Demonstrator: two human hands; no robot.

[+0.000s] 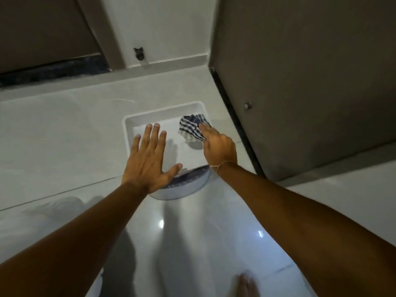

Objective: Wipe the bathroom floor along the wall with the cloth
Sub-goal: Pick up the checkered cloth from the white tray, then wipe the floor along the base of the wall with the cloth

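fingers: left hand [147,161] spread wide, holding nothing
right hand [218,146]: pinching my checked cloth [191,127]
cloth spot: square floor recess [128,125], beside the wall [300,82]

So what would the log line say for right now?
right hand: pressing checked cloth into recessed floor tray | left hand: open, spread flat, empty | round bowl: near edge of tray | wiping: under way

Both my forearms are bare from the bottom edge up, no sleeves showing. My left hand [147,161] wears nothing: no ring, no watch. Around the wrist of my right hand [218,150] I see a thin pale thread bracelet [224,164], knotted on the inner side. A bare foot [246,285] shows below.
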